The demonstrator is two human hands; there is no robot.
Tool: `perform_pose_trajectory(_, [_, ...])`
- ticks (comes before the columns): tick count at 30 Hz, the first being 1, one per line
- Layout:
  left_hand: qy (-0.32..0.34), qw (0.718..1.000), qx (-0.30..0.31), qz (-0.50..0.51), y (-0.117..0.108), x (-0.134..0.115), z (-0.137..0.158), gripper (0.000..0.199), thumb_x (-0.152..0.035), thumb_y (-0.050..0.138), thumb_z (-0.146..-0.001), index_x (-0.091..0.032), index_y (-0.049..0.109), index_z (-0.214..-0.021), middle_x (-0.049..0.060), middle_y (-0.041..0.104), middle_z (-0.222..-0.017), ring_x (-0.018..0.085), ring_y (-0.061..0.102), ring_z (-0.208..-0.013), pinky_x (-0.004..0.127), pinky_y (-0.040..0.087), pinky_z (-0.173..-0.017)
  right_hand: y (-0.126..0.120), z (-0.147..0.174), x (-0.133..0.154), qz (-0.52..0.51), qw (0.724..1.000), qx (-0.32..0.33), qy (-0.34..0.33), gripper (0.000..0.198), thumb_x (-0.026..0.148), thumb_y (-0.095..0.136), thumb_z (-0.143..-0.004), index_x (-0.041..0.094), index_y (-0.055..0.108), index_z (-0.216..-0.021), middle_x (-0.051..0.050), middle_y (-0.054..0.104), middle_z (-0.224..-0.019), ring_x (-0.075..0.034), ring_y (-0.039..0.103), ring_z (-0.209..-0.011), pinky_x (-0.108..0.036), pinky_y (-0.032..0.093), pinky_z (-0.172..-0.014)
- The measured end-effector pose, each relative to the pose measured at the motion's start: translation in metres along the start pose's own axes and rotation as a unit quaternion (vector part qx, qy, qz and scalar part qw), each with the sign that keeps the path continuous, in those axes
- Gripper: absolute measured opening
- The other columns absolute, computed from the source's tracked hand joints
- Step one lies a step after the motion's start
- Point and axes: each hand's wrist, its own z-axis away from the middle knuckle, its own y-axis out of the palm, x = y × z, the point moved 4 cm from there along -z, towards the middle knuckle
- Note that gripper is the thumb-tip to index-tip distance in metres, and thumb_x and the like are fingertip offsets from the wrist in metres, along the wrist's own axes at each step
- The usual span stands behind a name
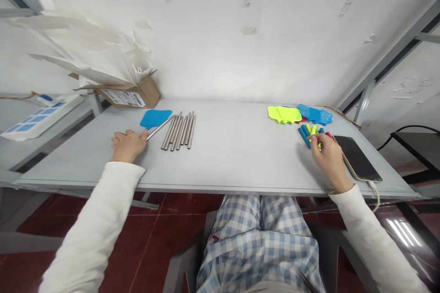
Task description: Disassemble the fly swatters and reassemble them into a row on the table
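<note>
My left hand (129, 145) is at the left of the table, fingers curled, its thumb side against the near end of a slim metal tube (160, 127). That tube slants up and right past a flat blue plastic paddle (156, 118), shaped like a fly swatter head. Beside it several more metal tubes (178, 132) lie in a row. On the right, my right hand (328, 155) has its fingertips pinched at a yellow-green handle grip (312, 129) in a small pile. Blue grips (304, 135) lie next to it. The fingers partly cover the pile.
Yellow-green mesh swatter heads (284, 113) and blue ones (315, 114) are stacked behind the grips. A phone (357, 158) with a white cable lies at the right. An opened cardboard box (130, 94) stands at the back left, near a power strip (43, 116).
</note>
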Motion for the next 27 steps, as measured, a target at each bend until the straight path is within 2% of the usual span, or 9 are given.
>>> perform_pose_trajectory(2, [-0.041,0.998,0.003,-0.054,-0.004,0.012,-0.006,0.037,-0.044,0.051,-0.085,-0.01,0.05,-0.101,0.031,0.049,-0.14,0.048,0.042,-0.134,0.06,0.035,-0.107,-0.001,0.001,0.0,0.003,1.0,-0.002,-0.007,0.026,0.032,0.041,-0.096,0.019,0.064,-0.096,-0.013,0.072,-0.095,-0.026,0.064,-0.084,-0.037,0.046,-0.079])
perform_pose_trajectory(5, [-0.059,0.992,0.038,-0.101,-0.008,0.014,-0.014,0.019,-0.038,0.053,-0.083,-0.019,0.051,-0.083,0.015,0.071,-0.108,0.034,0.061,-0.114,0.039,0.046,-0.094,0.0,0.001,0.0,-0.001,1.0,-0.011,-0.017,0.027,0.033,0.041,-0.096,0.019,0.064,-0.094,-0.012,0.071,-0.091,-0.026,0.064,-0.084,-0.037,0.046,-0.08])
perform_pose_trajectory(9, [-0.035,0.986,0.086,-0.141,-0.01,0.002,-0.013,0.018,-0.036,0.056,-0.08,-0.023,0.054,-0.068,0.005,0.065,-0.064,0.028,0.065,-0.094,0.027,0.042,-0.075,0.002,0.002,-0.004,-0.016,0.999,-0.028,-0.025,0.026,0.033,0.043,-0.095,0.019,0.065,-0.091,-0.01,0.069,-0.082,-0.024,0.062,-0.076,-0.036,0.046,-0.075])
perform_pose_trajectory(15, [-0.005,0.988,0.062,-0.138,-0.005,-0.015,0.009,0.028,-0.047,0.057,-0.082,-0.022,0.05,-0.07,0.009,0.067,-0.076,0.028,0.063,-0.089,0.026,0.036,-0.065,0.004,0.012,-0.011,-0.022,0.999,-0.024,-0.007,0.026,0.034,0.045,-0.095,0.018,0.066,-0.091,-0.007,0.066,-0.076,-0.022,0.06,-0.071,-0.034,0.044,-0.071])
perform_pose_trajectory(18, [-0.02,0.99,0.053,-0.13,-0.005,-0.017,0.013,0.026,-0.04,0.059,-0.083,-0.023,0.045,-0.069,0.008,0.067,-0.077,0.029,0.063,-0.091,0.027,0.036,-0.066,0.01,0.015,0.0,-0.058,0.998,0.003,0.006,0.025,0.033,0.046,-0.094,0.017,0.066,-0.09,-0.009,0.068,-0.082,-0.021,0.06,-0.073,-0.034,0.045,-0.073])
perform_pose_trajectory(21, [-0.031,0.996,-0.022,-0.087,-0.017,-0.021,0.012,0.03,-0.032,0.061,-0.082,-0.025,0.034,-0.069,0.005,0.065,-0.071,0.027,0.063,-0.085,0.028,0.039,-0.068,0.027,0.012,0.032,-0.122,0.989,0.079,-0.014,0.024,0.028,0.045,-0.094,0.017,0.066,-0.09,-0.009,0.069,-0.086,-0.02,0.06,-0.074,-0.034,0.046,-0.076])
perform_pose_trajectory(23, [-0.007,0.997,-0.082,-0.014,-0.031,-0.031,0.014,0.03,-0.026,0.06,-0.082,-0.025,0.031,-0.074,0.0,0.064,-0.066,0.022,0.062,-0.074,0.028,0.042,-0.068,0.042,0.006,0.063,-0.141,0.977,0.141,-0.077,0.025,0.027,0.045,-0.094,0.016,0.067,-0.091,-0.011,0.066,-0.09,-0.022,0.06,-0.082,-0.036,0.047,-0.082])
perform_pose_trajectory(25, [0.049,0.988,-0.119,0.088,-0.044,-0.051,0.021,0.026,-0.021,0.059,-0.083,-0.026,0.033,-0.081,-0.004,0.062,-0.064,0.018,0.059,-0.063,0.028,0.045,-0.065,0.058,-0.002,0.094,-0.155,0.958,0.201,-0.137,0.026,0.027,0.046,-0.095,0.015,0.068,-0.096,-0.012,0.064,-0.096,-0.023,0.06,-0.09,-0.038,0.047,-0.089])
perform_pose_trajectory(27, [0.126,0.963,-0.132,0.196,-0.052,-0.08,0.035,0.023,-0.023,0.058,-0.086,-0.025,0.036,-0.089,-0.005,0.062,-0.068,0.014,0.058,-0.058,0.026,0.047,-0.061,0.069,-0.011,0.115,-0.187,0.94,0.245,-0.146,0.027,0.029,0.046,-0.096,0.014,0.068,-0.1,-0.013,0.062,-0.099,-0.022,0.059,-0.091,-0.039,0.047,-0.092])
